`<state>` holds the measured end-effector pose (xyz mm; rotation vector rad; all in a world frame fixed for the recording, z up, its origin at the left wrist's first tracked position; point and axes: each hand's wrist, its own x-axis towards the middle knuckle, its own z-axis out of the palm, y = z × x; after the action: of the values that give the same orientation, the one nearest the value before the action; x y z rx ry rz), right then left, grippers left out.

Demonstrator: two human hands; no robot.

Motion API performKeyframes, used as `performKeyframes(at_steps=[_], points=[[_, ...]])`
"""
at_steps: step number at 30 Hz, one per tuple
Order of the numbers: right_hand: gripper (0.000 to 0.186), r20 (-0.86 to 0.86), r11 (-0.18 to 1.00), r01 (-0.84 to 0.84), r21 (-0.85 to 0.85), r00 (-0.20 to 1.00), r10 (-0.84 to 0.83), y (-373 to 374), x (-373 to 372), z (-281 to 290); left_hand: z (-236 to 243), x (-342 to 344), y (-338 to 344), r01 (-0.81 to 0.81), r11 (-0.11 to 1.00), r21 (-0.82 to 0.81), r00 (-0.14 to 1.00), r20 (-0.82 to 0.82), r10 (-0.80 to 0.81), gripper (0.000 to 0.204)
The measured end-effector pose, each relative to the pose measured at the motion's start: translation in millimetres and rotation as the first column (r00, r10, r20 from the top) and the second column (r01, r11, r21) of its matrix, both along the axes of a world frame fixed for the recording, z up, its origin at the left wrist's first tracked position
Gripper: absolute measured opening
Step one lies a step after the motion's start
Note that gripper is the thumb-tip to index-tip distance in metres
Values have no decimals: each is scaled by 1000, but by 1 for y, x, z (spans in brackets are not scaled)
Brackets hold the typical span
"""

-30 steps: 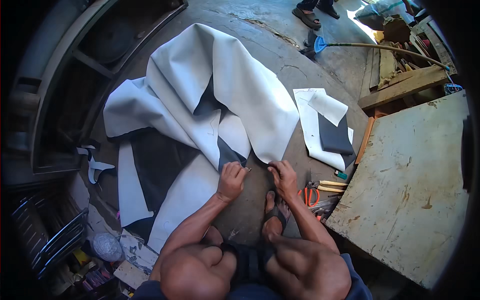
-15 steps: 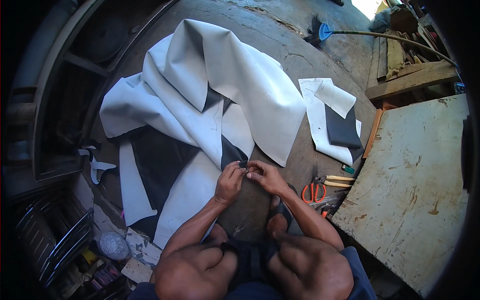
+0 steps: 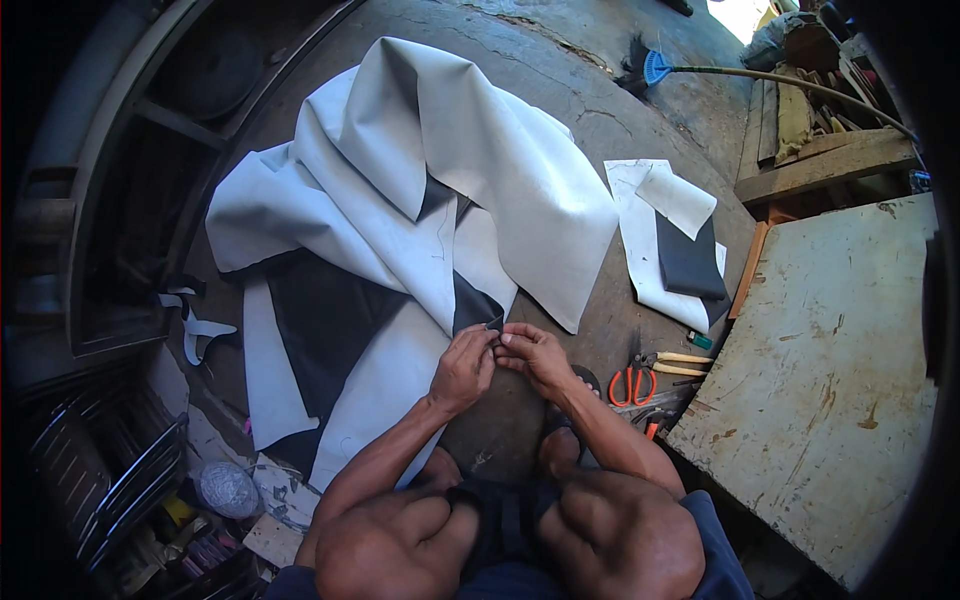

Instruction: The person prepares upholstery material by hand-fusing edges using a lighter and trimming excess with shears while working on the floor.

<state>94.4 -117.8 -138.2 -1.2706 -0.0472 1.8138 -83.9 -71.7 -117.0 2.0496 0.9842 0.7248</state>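
A large sheet of material (image 3: 510, 170), white on one face and black on the other, lies heaped in folds on the floor before me. Its black corner (image 3: 474, 300) runs up to my fingers. My left hand (image 3: 464, 365) pinches the edge of that corner. Close against it, my right hand (image 3: 535, 357) has thumb and fingers pressed together at the same edge. Whether a needle or thread sits between the right fingertips is too small to make out. A thin dark thread (image 3: 443, 240) trails over the white face.
Orange-handled scissors (image 3: 633, 385) and a wooden-handled tool (image 3: 683, 357) lie by my right knee, next to a worn board (image 3: 810, 370). Smaller folded pieces (image 3: 690, 255) lie at right. A twine ball (image 3: 228, 490) is at lower left; a blue-headed broom (image 3: 657, 67) stands far right.
Both hands stay together at the black edge, with the fingers shifting slightly. More of the black corner shows raised by the fingertips. The whole view has moved a little.
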Motion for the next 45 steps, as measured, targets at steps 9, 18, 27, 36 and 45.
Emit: performKeyframes(at_steps=[9,18,27,36,45], points=[[19,582,986,-163,26,804,118,22,8,16,85,-23,190,739,648,186,412,-885,-216,54],[15,970,729,-640,243,171,-173,-16,74,31,118,-43,84,837,520,-171,319,-620,-717,18],[25,995,536,-844,-6,-61,-84,-63,125,-14,36,52,-55,667,418,-617,480,-73,-874,33],[41,978,804,-573,-160,-205,48,-73,76,18,-34,74,-10,467,878,106,840,-364,-403,49],[31,951,953,-214,-216,-265,156,-141,44,43,-51,81,-25,539,733,415,837,-361,-411,37]])
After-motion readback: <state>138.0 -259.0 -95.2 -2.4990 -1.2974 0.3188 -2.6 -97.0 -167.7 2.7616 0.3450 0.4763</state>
